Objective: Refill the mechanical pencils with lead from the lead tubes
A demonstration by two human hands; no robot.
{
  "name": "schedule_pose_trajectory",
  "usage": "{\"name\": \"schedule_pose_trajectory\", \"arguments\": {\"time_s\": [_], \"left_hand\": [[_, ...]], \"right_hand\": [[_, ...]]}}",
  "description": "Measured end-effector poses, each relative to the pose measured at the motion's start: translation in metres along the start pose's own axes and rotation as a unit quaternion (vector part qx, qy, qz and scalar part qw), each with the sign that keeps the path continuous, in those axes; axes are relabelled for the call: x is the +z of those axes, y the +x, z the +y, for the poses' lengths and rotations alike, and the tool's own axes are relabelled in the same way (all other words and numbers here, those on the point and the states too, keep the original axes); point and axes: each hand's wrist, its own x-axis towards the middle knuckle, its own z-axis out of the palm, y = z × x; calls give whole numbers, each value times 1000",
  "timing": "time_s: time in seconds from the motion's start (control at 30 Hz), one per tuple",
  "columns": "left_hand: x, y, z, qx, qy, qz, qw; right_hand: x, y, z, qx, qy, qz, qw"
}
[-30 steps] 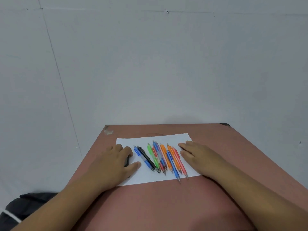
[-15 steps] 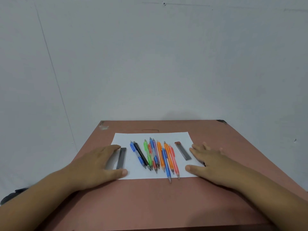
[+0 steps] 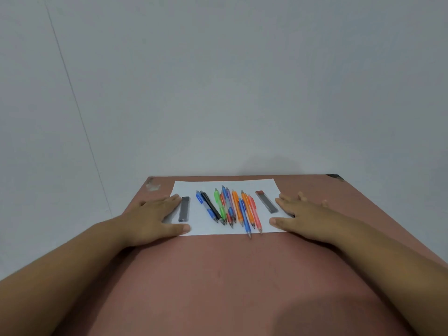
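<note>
Several coloured mechanical pencils [image 3: 230, 208] lie side by side on a white sheet of paper [image 3: 225, 185], tips toward me. A dark grey lead tube [image 3: 184, 209] lies on the sheet left of them. A second lead tube [image 3: 266, 202] with a reddish cap lies to their right. My left hand [image 3: 155, 219] rests flat at the sheet's left edge, beside the left tube, holding nothing. My right hand [image 3: 300, 214] lies flat at the sheet's right edge, just right of the second tube, fingers spread and empty.
The sheet sits at the far end of a reddish-brown table [image 3: 230, 275] that stands against a plain grey wall. A pale scuffed patch [image 3: 152, 185] marks the table's far left corner. Its far right corner [image 3: 335, 177] is dark and chipped.
Both hands have slid outward off the lead tubes, uncovering them, and now rest flat at the sheet's sides. The view has tilted upward slightly.
</note>
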Motion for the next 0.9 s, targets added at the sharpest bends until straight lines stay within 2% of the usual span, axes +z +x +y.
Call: {"name": "schedule_pose_trajectory", "arguments": {"time_s": [0.53,0.77,0.9], "left_hand": [[-4,40,-7,-6,12,18,1000],[-5,45,-13,-13,-22,10,1000],[5,31,-24,18,-52,62,997]], "right_hand": [[-3,31,5,18,-1,5,1000],[-2,31,5,17,2,4,1000],[5,8,12,-16,4,26,1000]]}}
